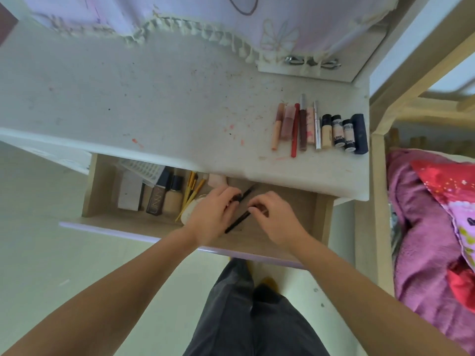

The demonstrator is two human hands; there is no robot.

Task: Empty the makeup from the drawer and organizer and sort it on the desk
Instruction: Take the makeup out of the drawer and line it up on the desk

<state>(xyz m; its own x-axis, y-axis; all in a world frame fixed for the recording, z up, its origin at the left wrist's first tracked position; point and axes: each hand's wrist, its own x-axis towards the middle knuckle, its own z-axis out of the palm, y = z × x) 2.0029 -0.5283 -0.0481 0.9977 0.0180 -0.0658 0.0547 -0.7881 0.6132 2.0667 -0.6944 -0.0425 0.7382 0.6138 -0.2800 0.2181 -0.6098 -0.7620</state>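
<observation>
Under the desk (pixel 180 104) edge, the open drawer (pixel 102 191) is partly hidden: its back part lies beneath the desktop, so what sits there cannot be seen. Both hands reach into it. The left hand (pixel 213 214) curls its fingers around a small dark item, too covered to name. The right hand (pixel 276 217) pinches a small brownish piece at its fingertips, touching the upper end of a black pencil (pixel 237 223) that lies slanted on the drawer floor. A second thin dark stick (pixel 248 191) shows between the hands, its lower end hidden by the left hand.

At the drawer's left lie a white box (pixel 129 192), a clear organizer (pixel 142 170) half under the desk, two foundation bottles (pixel 164 196), and yellow-handled brushes (pixel 191 191), about four, overlapping and hard to count. A pale round item is mostly covered by the left hand.

On the desk's right end lies a row of ten makeup items (pixel 320 128): six slim tubes and pencils, then four short bottles.
</observation>
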